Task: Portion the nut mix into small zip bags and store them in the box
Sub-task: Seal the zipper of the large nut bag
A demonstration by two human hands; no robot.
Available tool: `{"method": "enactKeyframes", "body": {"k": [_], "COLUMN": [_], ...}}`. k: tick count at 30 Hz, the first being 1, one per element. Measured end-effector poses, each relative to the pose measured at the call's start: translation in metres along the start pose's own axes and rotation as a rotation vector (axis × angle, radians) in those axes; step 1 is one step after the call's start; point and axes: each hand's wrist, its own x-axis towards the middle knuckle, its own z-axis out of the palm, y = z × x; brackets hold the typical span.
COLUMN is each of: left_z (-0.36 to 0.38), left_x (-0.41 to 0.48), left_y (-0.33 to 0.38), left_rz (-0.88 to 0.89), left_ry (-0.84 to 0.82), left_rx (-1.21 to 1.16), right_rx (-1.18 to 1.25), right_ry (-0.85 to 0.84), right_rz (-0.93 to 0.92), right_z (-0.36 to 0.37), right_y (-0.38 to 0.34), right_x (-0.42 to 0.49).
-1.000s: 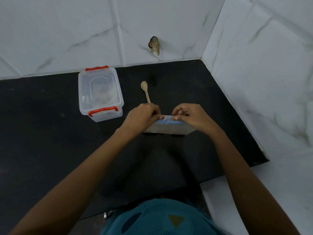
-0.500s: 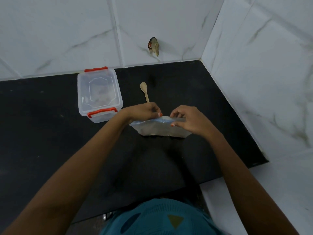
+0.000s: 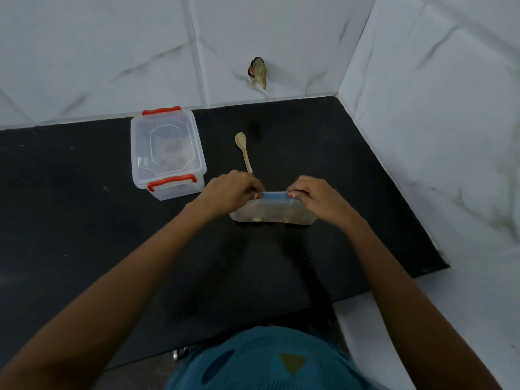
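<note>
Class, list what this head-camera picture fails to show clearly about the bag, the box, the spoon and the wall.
1. Head view, zip bag: left hand and right hand cover its top corners, so sealed or not is unclear.
2. Head view, box: contents blurred through its clear plastic.
3. Head view, spoon: handle tip hidden by the left hand.
4. Head view, thing on the wall: too small to identify.

Dim, soft light; wide-angle edge distortion

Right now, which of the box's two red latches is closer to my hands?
The near latch, on the box end facing you, just left of your left hand. The far latch sits by the wall.
</note>
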Motion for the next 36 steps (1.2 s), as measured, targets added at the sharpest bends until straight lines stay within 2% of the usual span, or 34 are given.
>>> {"method": "enactKeyframes", "body": {"k": [6, 11, 15, 18, 21, 24, 27, 30, 32, 36], "left_z": [0.005, 0.006, 0.002, 0.001, 0.004, 0.007, 0.012, 0.022, 0.029, 0.038], "left_x": [0.008, 0.012, 0.012, 0.015, 0.017, 0.019, 0.016, 0.009, 0.006, 0.009], "left_y": [0.0, 0.0, -0.003, -0.006, -0.009, -0.008, -0.006, -0.001, 0.001, 0.002], "left_rz": [-0.109, -0.18, -0.233, -0.276, -0.302, -0.26, -0.094, -0.07, -0.107, -0.197], "left_ry": [-0.084, -0.211, -0.295, -0.326, -0.311, -0.255, -0.21, -0.073, -0.01, 0.013], "left_rx": [-0.044, -0.365, -0.495, -0.563, -0.601, -0.528, -0.144, 0.13, 0.1, -0.007], "right_rx": [0.104, 0.215, 0.11, -0.068, -0.108, -0.118, -0.109, -0.085, -0.024, 0.059], "right_ry": [-0.072, -0.122, -0.089, -0.055, -0.028, -0.042, -0.053, -0.046, -0.057, -0.102], "right_rz": [0.105, 0.096, 0.021, -0.061, -0.05, -0.036, -0.003, 0.031, 0.066, 0.113], "right_z": [0.0, -0.005, -0.005, 0.0, 0.004, 0.007, 0.007, 0.006, 0.006, 0.013], "right_y": [0.005, 0.01, 0.006, 0.006, 0.008, 0.008, 0.007, 0.009, 0.012, 0.021], "right_x": [0.012, 0.014, 0.01, 0.006, 0.003, 0.003, 0.004, 0.004, 0.005, 0.013]}}
